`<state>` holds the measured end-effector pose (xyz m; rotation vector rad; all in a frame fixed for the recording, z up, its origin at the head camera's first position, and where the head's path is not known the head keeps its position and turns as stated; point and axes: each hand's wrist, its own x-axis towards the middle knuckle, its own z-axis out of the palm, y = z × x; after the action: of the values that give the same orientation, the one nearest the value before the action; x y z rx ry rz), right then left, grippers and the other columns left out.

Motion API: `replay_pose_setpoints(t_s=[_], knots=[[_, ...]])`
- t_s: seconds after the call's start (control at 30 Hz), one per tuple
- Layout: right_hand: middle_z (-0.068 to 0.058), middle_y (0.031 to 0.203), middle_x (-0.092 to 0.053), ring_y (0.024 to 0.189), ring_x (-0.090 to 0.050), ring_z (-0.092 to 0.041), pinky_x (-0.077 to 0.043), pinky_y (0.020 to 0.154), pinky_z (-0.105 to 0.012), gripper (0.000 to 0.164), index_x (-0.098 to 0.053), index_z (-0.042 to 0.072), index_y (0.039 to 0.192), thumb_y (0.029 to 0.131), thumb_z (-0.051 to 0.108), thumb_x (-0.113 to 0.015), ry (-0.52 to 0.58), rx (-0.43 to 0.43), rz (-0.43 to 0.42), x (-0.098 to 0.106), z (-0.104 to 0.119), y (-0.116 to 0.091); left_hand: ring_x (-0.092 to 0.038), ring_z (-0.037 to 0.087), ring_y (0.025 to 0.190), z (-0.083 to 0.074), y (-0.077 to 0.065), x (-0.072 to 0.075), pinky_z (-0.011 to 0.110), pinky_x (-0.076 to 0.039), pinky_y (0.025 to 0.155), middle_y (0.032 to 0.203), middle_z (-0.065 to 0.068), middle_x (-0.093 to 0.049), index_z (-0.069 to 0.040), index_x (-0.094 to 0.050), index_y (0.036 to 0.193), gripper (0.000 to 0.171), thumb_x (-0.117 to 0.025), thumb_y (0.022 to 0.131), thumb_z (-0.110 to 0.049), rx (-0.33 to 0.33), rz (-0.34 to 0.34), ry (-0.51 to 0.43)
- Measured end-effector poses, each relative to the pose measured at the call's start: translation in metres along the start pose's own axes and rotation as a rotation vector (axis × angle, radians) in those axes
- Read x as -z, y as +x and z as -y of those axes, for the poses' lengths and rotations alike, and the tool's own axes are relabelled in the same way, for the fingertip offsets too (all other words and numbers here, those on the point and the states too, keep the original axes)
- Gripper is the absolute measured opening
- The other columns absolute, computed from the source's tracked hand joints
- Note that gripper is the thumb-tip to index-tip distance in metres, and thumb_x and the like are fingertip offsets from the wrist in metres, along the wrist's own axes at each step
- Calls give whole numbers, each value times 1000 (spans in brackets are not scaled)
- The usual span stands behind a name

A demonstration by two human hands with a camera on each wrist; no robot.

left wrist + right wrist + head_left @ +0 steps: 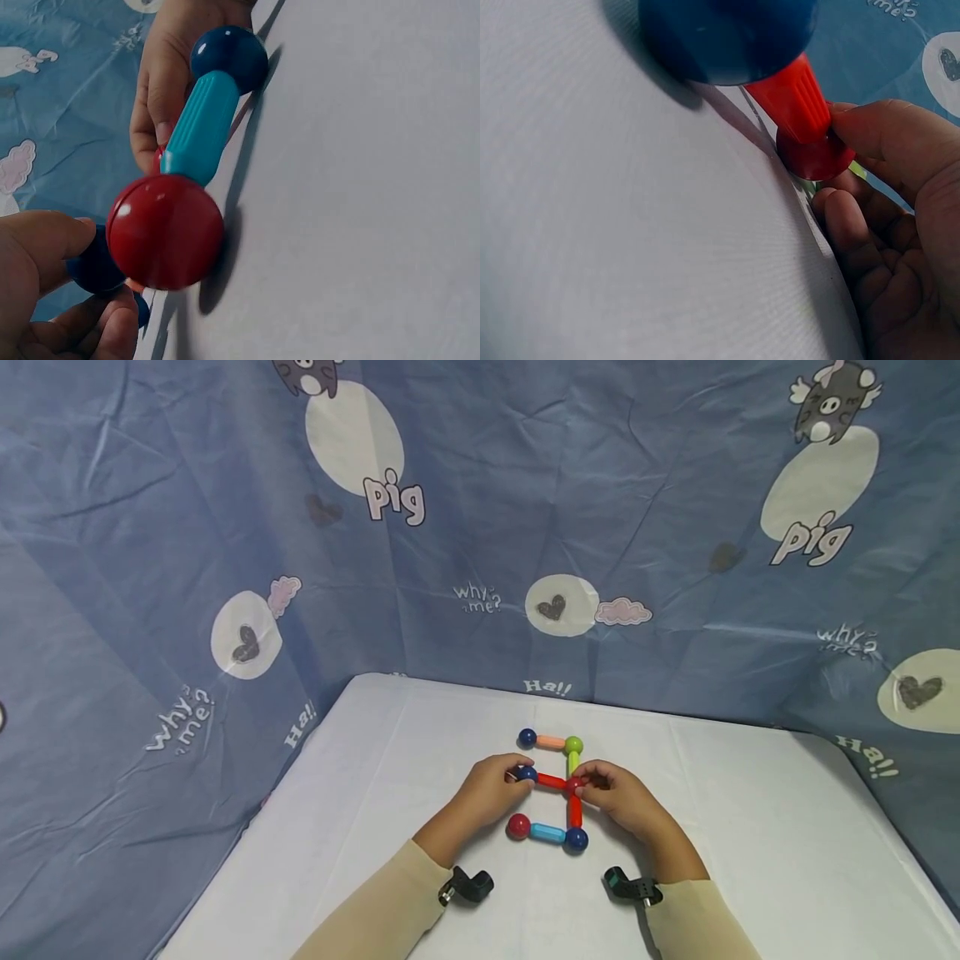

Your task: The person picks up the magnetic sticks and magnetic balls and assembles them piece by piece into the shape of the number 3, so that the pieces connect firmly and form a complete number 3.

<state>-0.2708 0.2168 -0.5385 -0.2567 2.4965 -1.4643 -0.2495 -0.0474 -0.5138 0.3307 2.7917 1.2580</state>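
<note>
A figure of coloured rods and balls, shaped like a letter E facing left, lies between my hands. My left hand (491, 791) pinches the dark blue ball (528, 773) at the left end of the middle red rod (551, 782). At that rod's other end, my right hand (618, 795) grips the red ball (815, 156) between thumb and fingers. Another red rod (575, 812) runs down to a dark blue ball (576, 840). From there a light blue rod (201, 127) leads to a larger-looking red ball (166, 232). Above, a yellow-green rod (573, 763) meets a green ball (573, 745).
An orange rod (551, 742) joins the green ball to a dark blue ball (527, 738) at the figure's far end. White cloth covers the table (712, 827). A blue printed curtain (465, 527) hangs behind and along the left.
</note>
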Motion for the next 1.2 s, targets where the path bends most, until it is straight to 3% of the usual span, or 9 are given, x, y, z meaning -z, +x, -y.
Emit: replay_pose_setpoints(t_s=[0.43,0.63,0.8,1.2], knots=[[-4,107,-69,100,-58,-23,-49,89,-35,26,-72,14,120,95,16,-77,-15,-15,-4,3,2,-7,-57,10,85,6,0,-4,28,-51,76,94,-5,-65,-19,-72,130,35,-78,96,-24,2,2,-1],[-4,108,-68,101,-58,-23,-49,90,-35,27,-71,13,121,95,15,-76,-4,-7,4,4,2,-7,-68,20,107,6,-2,-7,41,-56,95,117,2,-75,-17,-70,131,38,-78,95,-25,36,-19,15],[-3,108,-69,100,-59,-22,-50,89,-34,27,-71,14,121,95,17,-77,-15,-18,3,3,1,-11,-65,26,125,8,-3,-9,48,-51,107,124,4,-74,-16,-73,124,33,-80,93,-26,64,-14,11],[-2,110,-70,102,-61,-21,-52,90,-33,26,-72,15,121,96,20,-77,-37,6,-15,-1,-1,-13,-61,27,129,17,-3,-11,51,-47,111,128,4,-70,-18,-73,128,37,-80,93,-28,69,-13,8]])
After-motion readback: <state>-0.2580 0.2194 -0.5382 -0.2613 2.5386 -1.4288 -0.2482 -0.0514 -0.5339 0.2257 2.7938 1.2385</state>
